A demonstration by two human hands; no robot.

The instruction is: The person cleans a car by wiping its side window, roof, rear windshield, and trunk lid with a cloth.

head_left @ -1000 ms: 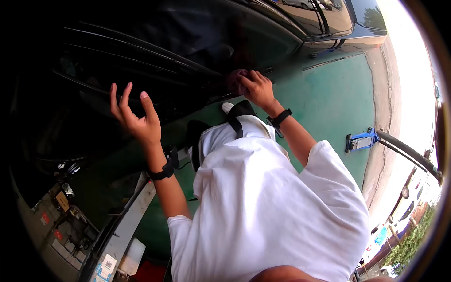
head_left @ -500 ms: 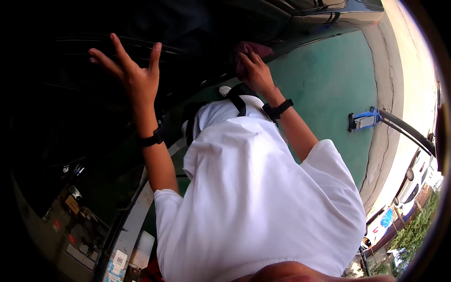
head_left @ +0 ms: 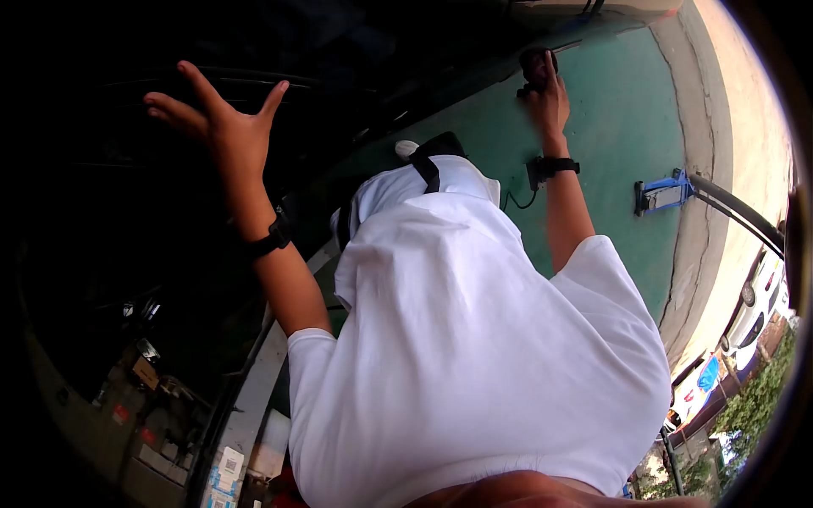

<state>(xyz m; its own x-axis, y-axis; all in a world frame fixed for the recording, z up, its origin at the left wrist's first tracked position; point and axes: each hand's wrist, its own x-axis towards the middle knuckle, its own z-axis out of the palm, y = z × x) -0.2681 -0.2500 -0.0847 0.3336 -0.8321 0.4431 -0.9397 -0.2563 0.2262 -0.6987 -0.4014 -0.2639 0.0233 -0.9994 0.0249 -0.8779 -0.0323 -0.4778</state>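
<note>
Clasped in the right hand point(head_left: 549, 103) between one and two o'clock, a dark cloth point(head_left: 536, 68) is bunched against the fingers; at ten o'clock the left hand point(head_left: 233, 131) has its fingers spread apart before the dark vehicle point(head_left: 373, 59), touching or not I cannot tell; green floor point(head_left: 627, 110) lies beyond; a blue jack point(head_left: 665, 196) sits on it between two and three; farther off, a white car point(head_left: 765, 295) stands at three.
</note>
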